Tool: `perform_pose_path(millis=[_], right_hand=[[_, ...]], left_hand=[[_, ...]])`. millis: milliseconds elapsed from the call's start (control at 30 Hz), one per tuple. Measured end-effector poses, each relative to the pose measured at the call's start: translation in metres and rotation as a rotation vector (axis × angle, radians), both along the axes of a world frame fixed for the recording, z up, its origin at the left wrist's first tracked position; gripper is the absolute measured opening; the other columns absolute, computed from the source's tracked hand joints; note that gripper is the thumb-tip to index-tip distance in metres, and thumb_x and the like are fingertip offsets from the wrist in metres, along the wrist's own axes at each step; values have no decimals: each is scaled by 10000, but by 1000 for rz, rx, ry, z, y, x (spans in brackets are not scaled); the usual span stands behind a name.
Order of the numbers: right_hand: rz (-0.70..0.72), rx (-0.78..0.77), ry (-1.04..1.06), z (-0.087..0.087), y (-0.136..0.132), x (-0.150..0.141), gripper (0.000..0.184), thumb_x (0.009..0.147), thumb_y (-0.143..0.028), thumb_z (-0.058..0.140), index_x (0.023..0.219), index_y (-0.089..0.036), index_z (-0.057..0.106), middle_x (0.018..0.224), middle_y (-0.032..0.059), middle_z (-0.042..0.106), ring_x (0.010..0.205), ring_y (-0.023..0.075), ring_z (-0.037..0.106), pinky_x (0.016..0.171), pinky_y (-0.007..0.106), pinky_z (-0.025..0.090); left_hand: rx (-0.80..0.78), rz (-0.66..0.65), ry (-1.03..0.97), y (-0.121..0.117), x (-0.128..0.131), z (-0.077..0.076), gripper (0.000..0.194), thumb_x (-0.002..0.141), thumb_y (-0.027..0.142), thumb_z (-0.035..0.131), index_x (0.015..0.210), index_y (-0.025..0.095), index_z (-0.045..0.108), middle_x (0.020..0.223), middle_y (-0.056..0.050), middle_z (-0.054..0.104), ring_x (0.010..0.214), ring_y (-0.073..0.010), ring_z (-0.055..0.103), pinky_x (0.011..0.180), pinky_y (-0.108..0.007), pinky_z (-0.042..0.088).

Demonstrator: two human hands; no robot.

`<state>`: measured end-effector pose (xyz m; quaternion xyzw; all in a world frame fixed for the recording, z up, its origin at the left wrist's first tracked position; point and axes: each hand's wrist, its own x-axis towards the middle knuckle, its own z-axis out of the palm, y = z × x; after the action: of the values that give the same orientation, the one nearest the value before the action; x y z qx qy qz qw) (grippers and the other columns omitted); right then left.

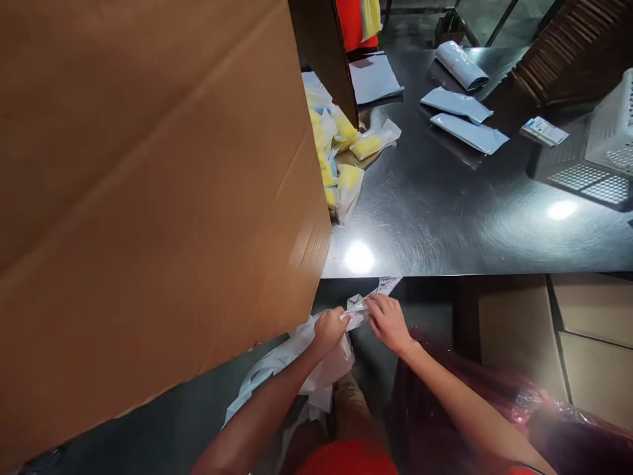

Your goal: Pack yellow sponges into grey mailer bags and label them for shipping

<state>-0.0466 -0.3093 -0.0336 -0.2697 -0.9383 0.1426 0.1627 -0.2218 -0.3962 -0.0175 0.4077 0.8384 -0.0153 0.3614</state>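
My left hand [330, 330] is closed in a fist around a bunched, translucent white plastic sheet [332, 369], just below the table's front edge. My right hand [389, 322] pinches the same plastic a short way to the right, its fingers bent over the upper end. Beyond those fingers a flat end with small printed text [388, 285] sticks up. From my left hand the plastic trails down and to the left, past my legs. Whether it is a bag or a loose strip I cannot tell.
A large cardboard box [198, 198] fills the left. On the steel table [445, 218] lie yellow items in clear bags [373, 142], grey mailer bags [469, 134], a card pack [544, 131] and a white plastic basket [608, 152]. Cartons [514, 323] and red film [445, 409] are lower right.
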Motion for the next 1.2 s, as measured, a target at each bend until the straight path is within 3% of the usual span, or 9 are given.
perform_pose_path(millis=[100, 267, 400, 633, 800, 933, 1067, 1200], right_hand=[[-191, 29, 91, 3, 3, 2, 327, 923, -186, 454, 1215, -174, 601, 1150, 137, 612, 1038, 268, 530, 857, 404, 421], [148, 53, -181, 9, -5, -30, 253, 959, -193, 489, 1159, -173, 643, 1065, 125, 649, 925, 256, 523, 751, 392, 374], [238, 27, -274, 7, -2, -49, 165, 960, -170, 513, 949, -165, 677, 876, 93, 634, 847, 237, 517, 706, 364, 344], [168, -103, -219, 7, -4, -62, 191, 965, -157, 486, 869, -164, 652, 841, 64, 615, 782, 190, 507, 670, 319, 323], [139, -166, -286, 13, -12, -76, 189, 947, -160, 495, 876, -185, 669, 874, 61, 640, 827, 191, 544, 704, 300, 368], [-60, -158, -372, 17, 14, -64, 226, 914, -94, 456, 862, -147, 670, 913, 121, 646, 851, 233, 578, 719, 325, 407], [-143, -169, -383, 19, 38, -52, 268, 949, -138, 419, 1043, -138, 671, 977, 152, 659, 885, 267, 617, 733, 349, 441], [-159, -179, -302, 12, 13, -51, 450, 921, -180, 454, 1364, -119, 512, 1198, 202, 628, 950, 303, 628, 788, 402, 481]], left_hand=[[23, -48, 12, 5, -1, 2, 291, 963, 366, 478, 1052, 219, 713, 1053, -105, 757, 1020, -248, 696, 790, -294, 469], [98, -142, 47, 7, 6, 6, 306, 993, 300, 409, 1090, 189, 677, 1049, -124, 741, 994, -249, 691, 814, -310, 469], [141, -197, 89, -4, 6, 8, 304, 997, 270, 391, 1052, 161, 669, 1036, -134, 731, 987, -269, 678, 842, -332, 457], [209, -167, 137, -17, -1, -2, 333, 1022, 307, 347, 976, 196, 658, 1003, -101, 725, 986, -231, 656, 840, -298, 428], [234, -105, 174, -32, -5, 2, 348, 1025, 317, 345, 983, 184, 664, 963, -117, 727, 974, -230, 660, 838, -290, 425], [276, 13, 184, -71, 0, 8, 334, 1004, 349, 399, 916, 183, 675, 883, -118, 728, 906, -231, 667, 811, -286, 438], [394, 220, 94, -142, -1, 15, 271, 938, 290, 464, 786, 199, 669, 812, -87, 717, 823, -210, 662, 780, -277, 461], [553, 549, 159, -231, -16, 34, 265, 893, 362, 463, 853, 199, 668, 867, -65, 712, 839, -214, 654, 764, -297, 492]])
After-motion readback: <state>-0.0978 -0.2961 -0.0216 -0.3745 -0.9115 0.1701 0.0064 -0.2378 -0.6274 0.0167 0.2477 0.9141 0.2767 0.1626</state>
